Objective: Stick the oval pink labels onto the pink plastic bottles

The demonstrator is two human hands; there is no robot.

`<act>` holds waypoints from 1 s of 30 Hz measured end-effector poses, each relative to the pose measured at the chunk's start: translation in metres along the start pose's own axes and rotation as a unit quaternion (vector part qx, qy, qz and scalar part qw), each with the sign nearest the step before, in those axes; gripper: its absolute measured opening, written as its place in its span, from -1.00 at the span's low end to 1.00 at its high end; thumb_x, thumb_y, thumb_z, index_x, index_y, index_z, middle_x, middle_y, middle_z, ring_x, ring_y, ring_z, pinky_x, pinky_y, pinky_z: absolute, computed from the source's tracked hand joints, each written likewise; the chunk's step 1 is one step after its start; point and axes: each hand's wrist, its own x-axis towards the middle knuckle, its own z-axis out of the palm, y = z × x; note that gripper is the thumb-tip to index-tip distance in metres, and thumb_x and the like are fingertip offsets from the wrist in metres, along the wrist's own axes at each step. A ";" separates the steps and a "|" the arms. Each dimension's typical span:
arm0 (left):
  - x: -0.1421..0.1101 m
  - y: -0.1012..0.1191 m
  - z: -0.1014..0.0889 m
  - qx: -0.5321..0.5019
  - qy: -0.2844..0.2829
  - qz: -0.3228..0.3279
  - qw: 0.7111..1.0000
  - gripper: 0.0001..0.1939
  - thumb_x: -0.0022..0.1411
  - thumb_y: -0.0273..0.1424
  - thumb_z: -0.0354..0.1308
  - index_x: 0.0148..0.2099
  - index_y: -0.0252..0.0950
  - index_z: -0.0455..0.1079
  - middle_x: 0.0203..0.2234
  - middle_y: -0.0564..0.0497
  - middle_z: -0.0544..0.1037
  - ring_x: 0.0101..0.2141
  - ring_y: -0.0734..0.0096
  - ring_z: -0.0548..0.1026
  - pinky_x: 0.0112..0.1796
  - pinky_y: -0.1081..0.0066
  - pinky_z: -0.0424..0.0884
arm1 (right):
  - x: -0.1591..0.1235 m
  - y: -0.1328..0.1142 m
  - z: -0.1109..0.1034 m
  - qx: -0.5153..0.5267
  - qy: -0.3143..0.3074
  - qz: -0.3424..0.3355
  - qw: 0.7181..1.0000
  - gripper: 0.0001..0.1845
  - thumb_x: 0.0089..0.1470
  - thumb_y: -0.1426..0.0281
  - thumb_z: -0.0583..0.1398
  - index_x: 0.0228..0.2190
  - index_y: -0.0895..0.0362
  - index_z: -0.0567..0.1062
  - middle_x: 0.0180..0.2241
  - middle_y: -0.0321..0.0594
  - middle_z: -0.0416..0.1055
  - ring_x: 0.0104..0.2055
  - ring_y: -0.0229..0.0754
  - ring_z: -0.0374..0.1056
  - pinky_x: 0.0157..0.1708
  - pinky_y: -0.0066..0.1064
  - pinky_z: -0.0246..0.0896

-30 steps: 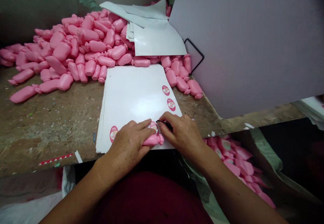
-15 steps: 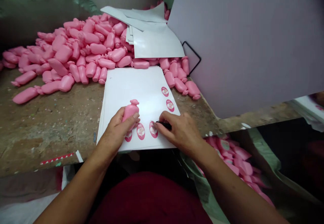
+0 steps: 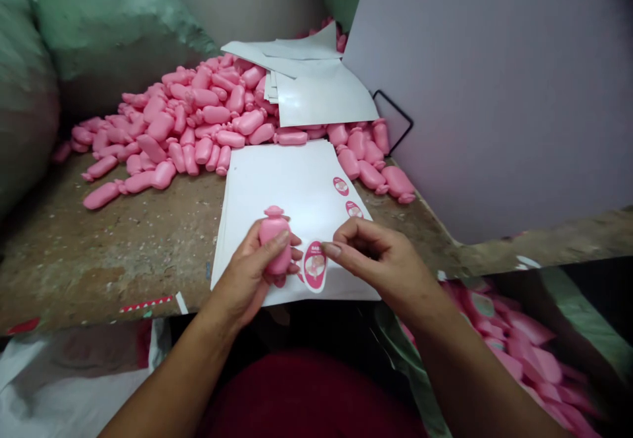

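A small pink plastic bottle point(image 3: 275, 237) stands nearly upright in my left hand point(image 3: 250, 266), the thumb across its front. My right hand point(image 3: 380, 253) pinches an oval pink-and-white sticker point(image 3: 314, 265) by its upper right edge, between thumb and index finger. The sticker is raised off the sheet, just right of the bottle and apart from it. Beneath both hands lies a stack of white sticker sheets point(image 3: 277, 174). Two oval stickers remain visible near its right edge, and parts of others show behind my left fingers.
Pink bottles point(image 3: 163, 121) are heaped across the back of the worktable point(image 3: 163, 233). Loose white sheets point(image 3: 321, 92) rest on the heap. A pale panel point(image 3: 494, 95) with a black wire bracket point(image 3: 408, 121) rises at right. Below right, a sack holds more pink bottles point(image 3: 529, 339).
My right hand has peeled a sticker off the sheet and lifted it beside the bottle. The dark object that was under my right fingers no longer shows. The camera view has shifted left.
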 end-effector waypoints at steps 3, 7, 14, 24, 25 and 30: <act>-0.011 -0.001 0.007 -0.081 -0.053 -0.035 0.995 -0.54 0.18 -0.04 0.26 -0.01 -0.22 0.40 -0.21 0.00 0.54 -0.26 0.40 0.54 -0.26 0.42 0.49 | -0.002 -0.006 0.011 0.031 -0.038 -0.011 0.999 -0.78 0.03 0.25 0.28 -0.55 0.06 0.44 -0.59 -0.35 0.39 -0.54 -0.28 0.27 -0.52 -0.44 0.16; -0.018 -0.003 0.009 -0.096 -0.092 -0.053 0.990 -0.38 0.19 0.15 0.12 0.09 -0.19 0.36 -0.20 -0.05 0.56 -0.19 0.25 0.56 -0.24 0.32 0.50 | -0.004 -0.004 0.018 0.072 -0.069 0.005 0.995 -0.80 0.08 0.24 0.29 -0.50 0.06 0.47 -0.57 -0.36 0.46 -0.51 -0.27 0.37 -0.46 -0.44 0.25; -0.020 -0.003 0.009 -0.083 -0.089 -0.026 0.992 -0.32 0.23 0.18 0.03 0.13 -0.26 0.33 -0.20 -0.07 0.56 -0.16 0.25 0.55 -0.17 0.32 0.45 | -0.004 0.002 0.020 0.085 -0.065 0.012 0.994 -0.74 0.07 0.19 0.34 -0.50 0.07 0.47 -0.55 -0.37 0.47 -0.49 -0.28 0.39 -0.43 -0.45 0.25; -0.018 -0.005 0.008 -0.095 -0.088 -0.018 0.991 -0.38 0.22 0.16 0.06 0.03 -0.25 0.37 -0.21 -0.07 0.56 -0.16 0.25 0.54 -0.20 0.35 0.43 | -0.001 0.003 0.020 0.088 -0.062 0.010 0.994 -0.70 0.08 0.16 0.33 -0.52 0.08 0.46 -0.58 -0.38 0.44 -0.50 -0.29 0.38 -0.44 -0.46 0.26; -0.018 -0.006 0.008 -0.095 -0.086 -0.018 0.992 -0.37 0.20 0.17 0.08 0.04 -0.25 0.37 -0.21 -0.07 0.56 -0.16 0.25 0.54 -0.20 0.35 0.43 | -0.001 0.003 0.020 0.087 -0.062 0.012 0.994 -0.69 0.07 0.16 0.33 -0.52 0.08 0.45 -0.58 -0.38 0.44 -0.50 -0.29 0.38 -0.44 -0.46 0.26; -0.015 -0.006 0.007 -0.112 -0.089 -0.036 0.989 -0.34 0.20 0.16 0.09 0.08 -0.26 0.36 -0.23 -0.08 0.56 -0.20 0.25 0.54 -0.19 0.32 0.45 | 0.000 0.002 0.021 0.091 -0.056 0.014 0.994 -0.69 0.06 0.14 0.32 -0.52 0.07 0.45 -0.59 -0.37 0.44 -0.52 -0.27 0.38 -0.45 -0.44 0.28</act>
